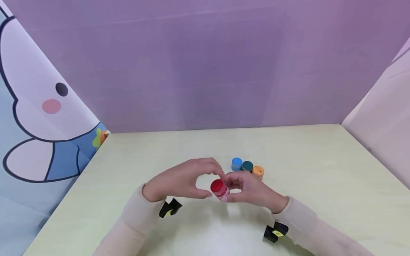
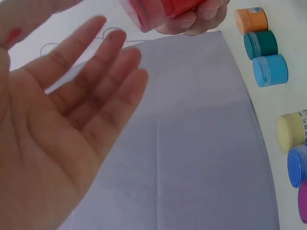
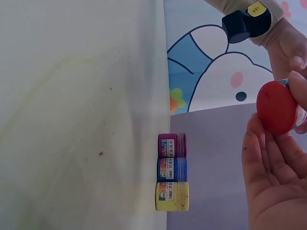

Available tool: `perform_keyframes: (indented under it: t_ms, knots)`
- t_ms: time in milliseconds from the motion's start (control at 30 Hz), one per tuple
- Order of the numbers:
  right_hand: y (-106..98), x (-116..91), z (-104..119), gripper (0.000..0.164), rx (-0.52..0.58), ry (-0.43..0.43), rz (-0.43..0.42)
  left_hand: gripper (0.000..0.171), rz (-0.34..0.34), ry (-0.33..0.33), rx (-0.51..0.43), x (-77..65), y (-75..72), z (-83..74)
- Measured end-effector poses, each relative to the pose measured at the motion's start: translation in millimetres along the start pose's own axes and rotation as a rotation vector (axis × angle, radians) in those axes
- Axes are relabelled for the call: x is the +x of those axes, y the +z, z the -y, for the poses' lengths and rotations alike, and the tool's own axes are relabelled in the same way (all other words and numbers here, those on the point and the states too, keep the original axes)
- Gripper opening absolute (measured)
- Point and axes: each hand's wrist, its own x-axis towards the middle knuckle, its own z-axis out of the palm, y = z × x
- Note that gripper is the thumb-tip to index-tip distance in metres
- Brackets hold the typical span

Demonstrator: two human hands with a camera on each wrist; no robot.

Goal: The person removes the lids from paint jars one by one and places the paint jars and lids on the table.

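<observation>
My right hand (image 1: 253, 190) pinches a small red paint jar (image 1: 219, 187) between thumb and fingers, lifted above the table. Its red base or lid (image 3: 276, 108) faces the camera in the right wrist view. On the other side of the jar, my left hand (image 1: 189, 177) is held with thumb and forefinger arched toward it. In the left wrist view, the loosely spread fingers of the left hand (image 2: 72, 110) stand apart from the red jar (image 2: 153, 12). Its forefinger tip comes close to the right hand's fingers in the head view; whether they touch, I cannot tell.
Behind the right hand stand a light blue jar (image 1: 236, 164), a dark green jar (image 1: 247, 166) and an orange jar (image 1: 258, 172). Purple (image 3: 167, 145), blue (image 3: 166, 169) and yellow (image 3: 166, 196) jars form another row in the right wrist view. A purple wall (image 1: 224, 71) rises behind the table.
</observation>
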Motion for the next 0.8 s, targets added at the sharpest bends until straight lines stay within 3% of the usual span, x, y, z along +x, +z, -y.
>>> perform_keyframes:
  t_ms: [100, 200, 800]
  knots:
    - [1, 0, 5, 0.028, 0.015, -0.032, 0.033, 0.038, 0.029, 0.058, -0.008, 0.9, 0.2, 0.1]
    - [2, 0, 14, 0.026, 0.046, -0.047, 0.058, 0.037, 0.040, 0.076, -0.009, 1.6, 1.8, 0.0]
    - [3, -1, 26, 0.025, 0.054, -0.052, 0.092, 0.025, 0.073, 0.018, 0.026, 1.8, 4.8, -0.6]
